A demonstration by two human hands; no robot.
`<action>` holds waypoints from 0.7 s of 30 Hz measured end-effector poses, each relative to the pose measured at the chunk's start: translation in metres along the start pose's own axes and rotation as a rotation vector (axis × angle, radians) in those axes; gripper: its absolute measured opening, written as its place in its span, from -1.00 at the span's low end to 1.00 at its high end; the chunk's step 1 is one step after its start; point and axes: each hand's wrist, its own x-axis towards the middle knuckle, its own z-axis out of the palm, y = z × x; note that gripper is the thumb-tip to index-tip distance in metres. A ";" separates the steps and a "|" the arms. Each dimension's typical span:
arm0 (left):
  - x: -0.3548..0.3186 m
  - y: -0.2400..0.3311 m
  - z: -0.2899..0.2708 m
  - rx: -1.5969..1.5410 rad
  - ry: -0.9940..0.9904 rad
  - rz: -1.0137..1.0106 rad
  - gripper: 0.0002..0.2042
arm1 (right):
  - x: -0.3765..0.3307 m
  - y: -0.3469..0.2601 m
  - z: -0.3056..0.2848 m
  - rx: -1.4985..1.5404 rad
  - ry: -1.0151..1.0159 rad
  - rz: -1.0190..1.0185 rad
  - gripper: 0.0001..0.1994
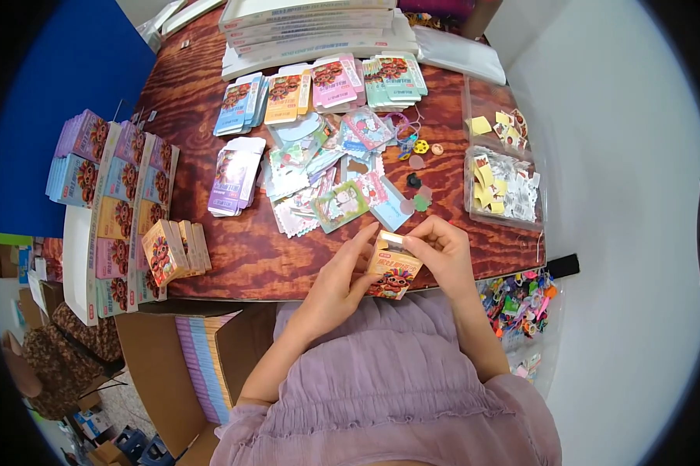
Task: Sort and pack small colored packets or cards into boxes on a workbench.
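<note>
1. Cardboard output, left edge of the table (233, 256): assembled small boxes stand packed in rows inside display trays (125, 210). A short row of orange boxes (175, 250) stands just beside the trays at the near-left corner. Judged from this stock, a good share of the boxes is already made up.
2. Centre, far side: flat carton blanks (319, 89) lie in colour-sorted stacks of blue, yellow, pink and green. A purple stack (233, 180) lies nearer. These are not yet folded.
3. Centre: loose sticker cards (326, 175) are spread in an overlapping heap, not yet packed.
4. Near edge, centre: left hand (338, 279) is curled, fingers steadying the left side of the orange box (392, 272).
5. Right hand (439, 248) is pinched on the top flap of this box, which is erected with its top open; closing is judged outstanding.
6. Right edge: two clear bins (505, 175) hold small paper pieces.
</note>
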 end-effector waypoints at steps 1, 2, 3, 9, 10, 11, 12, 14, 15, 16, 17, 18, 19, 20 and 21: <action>-0.001 0.000 0.000 0.000 0.001 0.002 -0.29 | 0.001 -0.001 -0.002 -0.019 0.013 0.021 -0.93; -0.001 -0.001 0.001 -0.017 0.005 0.000 -0.28 | 0.001 -0.002 -0.004 -0.020 0.012 0.018 -0.93; -0.002 -0.002 0.001 -0.034 0.009 -0.002 -0.27 | 0.002 -0.004 -0.007 -0.066 -0.033 0.013 -0.94; 0.000 -0.005 0.001 -0.088 0.043 -0.052 -0.25 | 0.003 -0.012 -0.010 -0.356 -0.153 -0.113 -0.92; 0.000 -0.006 0.001 -0.089 0.044 -0.055 -0.25 | 0.001 -0.011 -0.009 -0.420 -0.143 -0.198 -0.91; 0.001 -0.007 0.001 -0.059 0.019 -0.053 -0.24 | -0.002 -0.010 -0.009 -0.419 -0.145 -0.195 -0.91; 0.001 -0.007 0.001 -0.029 -0.006 -0.052 -0.24 | -0.004 -0.010 -0.008 -0.420 -0.126 -0.175 -0.91; 0.001 -0.007 0.001 -0.006 -0.022 -0.044 -0.24 | -0.005 -0.009 -0.007 -0.418 -0.105 -0.154 -0.92; 0.001 -0.007 0.002 0.017 -0.039 -0.032 -0.23 | -0.005 -0.011 -0.006 -0.365 -0.080 -0.103 -0.92; 0.001 -0.006 0.002 0.016 -0.042 -0.033 -0.23 | -0.004 -0.013 -0.006 -0.312 -0.052 -0.053 -0.93; 0.001 -0.004 0.002 0.013 -0.043 -0.026 -0.23 | -0.004 -0.014 -0.007 -0.312 -0.049 -0.052 -0.93; 0.002 -0.003 0.002 0.010 -0.045 -0.018 -0.23 | -0.005 -0.015 -0.007 -0.304 -0.061 -0.013 -0.93; 0.002 -0.003 0.001 0.010 -0.046 -0.019 -0.23 | -0.004 -0.016 -0.008 -0.296 -0.076 0.023 -0.92; 0.002 -0.004 0.000 0.006 -0.058 -0.032 -0.24 | -0.002 -0.016 -0.011 -0.295 -0.076 0.024 -0.92; 0.002 -0.004 -0.001 0.001 -0.071 -0.045 -0.24 | 0.000 -0.017 -0.016 -0.441 -0.155 -0.040 -0.90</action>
